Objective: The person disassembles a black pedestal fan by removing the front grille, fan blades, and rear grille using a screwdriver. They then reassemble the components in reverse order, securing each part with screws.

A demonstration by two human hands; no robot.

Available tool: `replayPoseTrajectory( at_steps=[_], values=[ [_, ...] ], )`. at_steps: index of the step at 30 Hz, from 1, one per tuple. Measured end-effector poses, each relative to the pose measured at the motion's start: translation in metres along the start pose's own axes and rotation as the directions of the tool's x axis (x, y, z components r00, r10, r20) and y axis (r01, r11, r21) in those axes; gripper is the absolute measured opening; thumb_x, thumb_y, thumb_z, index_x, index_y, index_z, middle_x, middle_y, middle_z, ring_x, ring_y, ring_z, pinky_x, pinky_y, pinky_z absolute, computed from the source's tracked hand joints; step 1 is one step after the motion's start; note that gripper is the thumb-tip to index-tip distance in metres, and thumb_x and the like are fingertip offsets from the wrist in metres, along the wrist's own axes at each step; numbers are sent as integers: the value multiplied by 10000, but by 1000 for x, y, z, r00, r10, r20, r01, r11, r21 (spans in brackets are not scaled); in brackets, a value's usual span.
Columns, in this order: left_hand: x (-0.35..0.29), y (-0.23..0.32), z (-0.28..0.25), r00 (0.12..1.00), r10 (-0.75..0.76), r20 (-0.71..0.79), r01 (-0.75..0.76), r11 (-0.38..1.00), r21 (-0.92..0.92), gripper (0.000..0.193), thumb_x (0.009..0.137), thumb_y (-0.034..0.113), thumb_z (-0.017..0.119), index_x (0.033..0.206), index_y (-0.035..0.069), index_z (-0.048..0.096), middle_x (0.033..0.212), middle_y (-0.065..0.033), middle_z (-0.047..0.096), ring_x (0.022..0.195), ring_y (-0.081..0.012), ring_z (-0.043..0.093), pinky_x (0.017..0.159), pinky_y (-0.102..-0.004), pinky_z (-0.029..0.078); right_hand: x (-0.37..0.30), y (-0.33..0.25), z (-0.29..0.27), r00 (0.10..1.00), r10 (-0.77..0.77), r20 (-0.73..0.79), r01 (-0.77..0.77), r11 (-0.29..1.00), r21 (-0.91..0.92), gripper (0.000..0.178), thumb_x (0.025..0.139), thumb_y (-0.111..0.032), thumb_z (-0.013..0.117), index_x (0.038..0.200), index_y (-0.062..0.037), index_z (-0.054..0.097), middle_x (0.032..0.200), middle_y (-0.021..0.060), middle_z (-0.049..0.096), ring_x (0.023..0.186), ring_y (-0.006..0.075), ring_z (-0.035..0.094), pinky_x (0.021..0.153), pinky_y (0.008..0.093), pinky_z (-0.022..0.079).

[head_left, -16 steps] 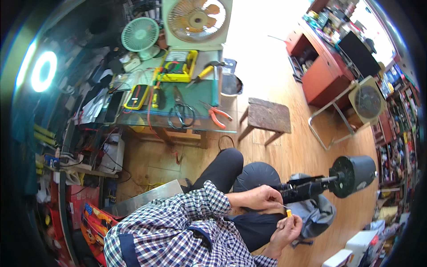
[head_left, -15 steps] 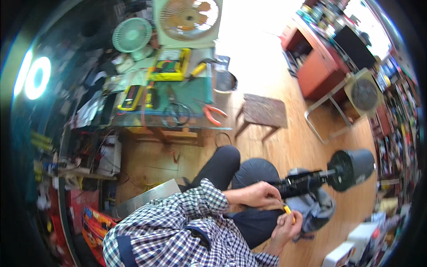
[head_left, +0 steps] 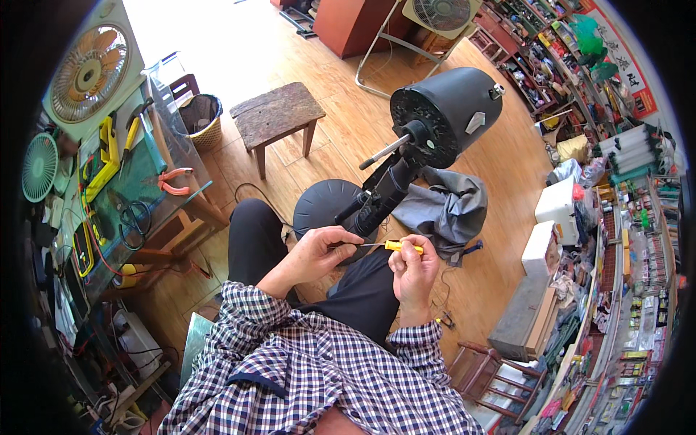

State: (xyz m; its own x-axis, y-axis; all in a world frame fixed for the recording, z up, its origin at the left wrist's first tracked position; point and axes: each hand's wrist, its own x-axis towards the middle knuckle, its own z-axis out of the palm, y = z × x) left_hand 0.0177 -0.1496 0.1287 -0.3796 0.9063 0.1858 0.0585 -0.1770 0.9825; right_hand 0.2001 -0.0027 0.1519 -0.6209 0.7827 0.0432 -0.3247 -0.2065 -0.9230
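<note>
My right hand (head_left: 415,272) is closed round the yellow handle of a small screwdriver (head_left: 403,247), whose thin shaft points left. My left hand (head_left: 319,255) meets it with thumb and fingers pinched at the shaft's tip; whatever small thing lies between them is hidden. Both hands are above my lap. Just beyond them stands a black pedestal fan without blades: its motor housing (head_left: 453,116) is tilted, with a bare metal shaft (head_left: 384,152) sticking out. The black neck (head_left: 388,190) runs down towards a round ribbed base (head_left: 326,206) by my knee.
Grey cloth (head_left: 449,210) lies beside the fan. A wooden stool (head_left: 278,116) stands ahead, near a wastebasket (head_left: 206,134). On the left table are red-handled pliers (head_left: 174,181), black scissors (head_left: 135,223) and a yellow-framed meter (head_left: 83,250). Crowded shelves (head_left: 638,290) line the right side.
My view has swung to the right, so the table sits further left. The screwdriver has gone from slanting to nearly level, and my hands are now side by side.
</note>
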Motion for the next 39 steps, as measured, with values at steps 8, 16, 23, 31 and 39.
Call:
replayPoseTrajectory(
  at_steps=[8, 16, 23, 31, 39],
  values=[
    [-1, 3, 0, 998, 56, 26, -59, 993, 103, 178, 1006, 64, 731, 1167, 9, 782, 913, -90, 738, 811, -162, 692, 741, -316, 549, -4, 9, -1, 1000, 25, -11, -25, 999, 20, 62, 1056, -80, 680, 1068, -21, 664, 711, -38, 520, 558, 51, 436, 532, 242, 377],
    [0, 4, -3, 998, 2, 65, -5, 999, 35, 181, 1037, 86, 746, 1196, 0, 763, 939, -37, 730, 851, -99, 683, 777, -260, 553, -1, 7, 1, 997, 71, 19, -70, 996, -61, 71, 1067, -83, 669, 1049, -15, 664, 706, -36, 519, 551, 47, 424, 530, 232, 378],
    [-3, -12, 7, 978, -207, 17, 199, 912, -359, 205, 1034, 94, 765, 1196, -26, 729, 978, -65, 790, 826, -95, 729, 766, -250, 615, -7, 17, 10, 976, 185, 115, -186, 983, -6, 182, 1115, -183, 652, 1100, -1, 659, 709, 0, 548, 575, 88, 499, 553, 258, 426],
    [-3, -18, 14, 989, -143, -48, 107, 889, -445, 158, 1039, 117, 763, 1146, 0, 761, 970, -67, 798, 819, -94, 721, 765, -244, 609, -13, 20, 17, 977, 148, 154, -141, 988, -55, 270, 1146, -276, 602, 1161, -10, 643, 754, 17, 563, 616, 102, 514, 588, 270, 450],
    [-2, -11, 21, 983, -156, -93, 89, 861, -502, 151, 1025, 143, 792, 1072, 0, 776, 898, -21, 775, 775, -60, 690, 706, -225, 591, -20, 22, 25, 976, 108, 189, -109, 994, -6, 282, 1172, -317, 534, 1160, -42, 596, 776, 8, 526, 633, 104, 480, 611, 276, 440]
  ],
)
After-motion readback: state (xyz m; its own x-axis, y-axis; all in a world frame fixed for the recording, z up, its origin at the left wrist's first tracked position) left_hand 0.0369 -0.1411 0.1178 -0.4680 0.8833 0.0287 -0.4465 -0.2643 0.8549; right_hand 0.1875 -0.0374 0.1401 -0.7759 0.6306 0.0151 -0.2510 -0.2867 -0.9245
